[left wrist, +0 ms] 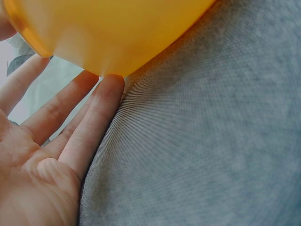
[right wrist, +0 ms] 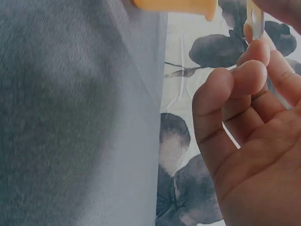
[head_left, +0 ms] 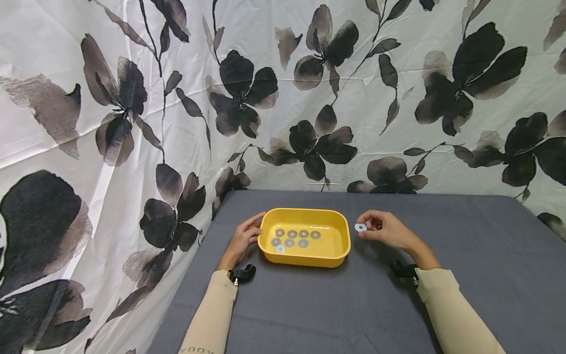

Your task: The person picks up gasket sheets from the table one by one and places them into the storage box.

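Observation:
A yellow tub (head_left: pixel 327 262) stands on the grey cloth, with several flat metal washers (head_left: pixel 292 234) lying on its floor toward the left side. One washer (head_left: pixel 280 249) at the front looks brighter than the others. My left hand (head_left: pixel 242 240) rests against the tub's left end; in the left wrist view its fairly straight fingers (left wrist: pixel 101 101) touch the tub's wall. To the right of the tub, my right hand (head_left: pixel 389 230) pinches another washer (head_left: pixel 360 227) between thumb and fingers, above the cloth. The right wrist view shows that washer (right wrist: pixel 257 21) edge-on, with the other fingers curled.
Grey cloth (head_left: pixel 327 314) covers the table, its far edge behind the tub. A white curtain with dark flowers (head_left: pixel 309 108) hangs behind and along the left. Dark bands with camera mounts (head_left: pixel 244 273) sit on both wrists, below light sleeves.

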`<state>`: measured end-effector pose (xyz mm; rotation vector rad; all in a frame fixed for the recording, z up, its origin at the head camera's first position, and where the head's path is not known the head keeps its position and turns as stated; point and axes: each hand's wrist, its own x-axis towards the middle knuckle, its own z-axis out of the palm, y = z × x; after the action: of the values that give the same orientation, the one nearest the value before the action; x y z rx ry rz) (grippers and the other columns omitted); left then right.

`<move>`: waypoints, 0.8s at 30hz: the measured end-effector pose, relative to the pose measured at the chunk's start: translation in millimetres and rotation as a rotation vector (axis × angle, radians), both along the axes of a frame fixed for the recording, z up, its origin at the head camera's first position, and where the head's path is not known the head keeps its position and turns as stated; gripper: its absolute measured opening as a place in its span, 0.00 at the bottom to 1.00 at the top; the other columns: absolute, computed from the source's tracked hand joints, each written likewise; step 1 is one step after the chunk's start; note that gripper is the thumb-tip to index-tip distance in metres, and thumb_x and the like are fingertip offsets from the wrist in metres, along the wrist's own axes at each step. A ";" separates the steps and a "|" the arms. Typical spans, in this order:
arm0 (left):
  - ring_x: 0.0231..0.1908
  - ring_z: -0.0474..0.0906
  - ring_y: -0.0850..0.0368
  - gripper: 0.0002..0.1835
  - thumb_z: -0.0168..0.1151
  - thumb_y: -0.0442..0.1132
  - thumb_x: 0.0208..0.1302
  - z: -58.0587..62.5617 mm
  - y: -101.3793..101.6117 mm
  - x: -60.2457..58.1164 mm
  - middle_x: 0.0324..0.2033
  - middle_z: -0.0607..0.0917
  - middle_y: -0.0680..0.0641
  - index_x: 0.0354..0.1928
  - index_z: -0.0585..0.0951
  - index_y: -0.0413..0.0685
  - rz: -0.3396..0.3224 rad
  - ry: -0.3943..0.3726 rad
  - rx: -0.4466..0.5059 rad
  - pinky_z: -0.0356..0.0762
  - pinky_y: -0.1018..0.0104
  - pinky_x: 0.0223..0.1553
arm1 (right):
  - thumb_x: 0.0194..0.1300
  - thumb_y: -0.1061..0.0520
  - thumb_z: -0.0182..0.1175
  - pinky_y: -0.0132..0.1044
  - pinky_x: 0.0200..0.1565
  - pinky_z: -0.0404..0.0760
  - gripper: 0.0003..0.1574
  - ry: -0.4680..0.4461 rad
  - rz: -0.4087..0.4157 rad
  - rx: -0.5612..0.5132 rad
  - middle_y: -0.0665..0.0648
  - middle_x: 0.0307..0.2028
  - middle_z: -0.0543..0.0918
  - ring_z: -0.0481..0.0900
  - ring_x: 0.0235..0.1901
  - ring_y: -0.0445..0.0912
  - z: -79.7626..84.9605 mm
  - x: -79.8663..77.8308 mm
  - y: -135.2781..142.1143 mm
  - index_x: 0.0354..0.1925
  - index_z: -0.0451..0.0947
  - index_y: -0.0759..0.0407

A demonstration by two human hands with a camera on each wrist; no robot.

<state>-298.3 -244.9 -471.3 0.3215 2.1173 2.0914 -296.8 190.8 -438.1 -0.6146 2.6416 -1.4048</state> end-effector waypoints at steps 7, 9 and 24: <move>0.59 0.73 0.36 0.28 0.51 0.29 0.67 -1.8 0.4 -1.2 0.62 0.74 0.34 0.70 0.67 0.47 0.009 0.009 0.004 0.82 0.61 0.47 | 0.54 0.57 0.71 0.32 0.27 0.68 0.22 0.011 0.005 -0.008 0.60 0.32 0.71 0.68 0.28 0.44 5.2 3.7 -9.5 0.47 0.77 0.60; 0.59 0.73 0.36 0.28 0.51 0.29 0.67 -1.9 0.2 -1.2 0.62 0.74 0.33 0.70 0.67 0.47 0.007 0.009 0.001 0.82 0.60 0.48 | 0.54 0.60 0.70 0.32 0.26 0.68 0.21 0.012 0.003 -0.011 0.61 0.32 0.71 0.68 0.27 0.45 10.5 7.3 -13.3 0.46 0.77 0.61; 0.62 0.70 0.33 0.28 0.49 0.29 0.68 2.0 0.2 1.5 0.63 0.72 0.33 0.70 0.65 0.46 -0.021 0.009 -0.008 0.77 0.48 0.55 | 0.53 0.53 0.72 0.32 0.26 0.68 0.21 0.074 -0.026 0.008 0.59 0.31 0.72 0.68 0.27 0.45 7.0 3.1 -23.7 0.45 0.77 0.54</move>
<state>-296.8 -244.7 -469.3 0.3513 2.1171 2.0729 -293.7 167.1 -431.1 -0.6461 2.7205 -1.4048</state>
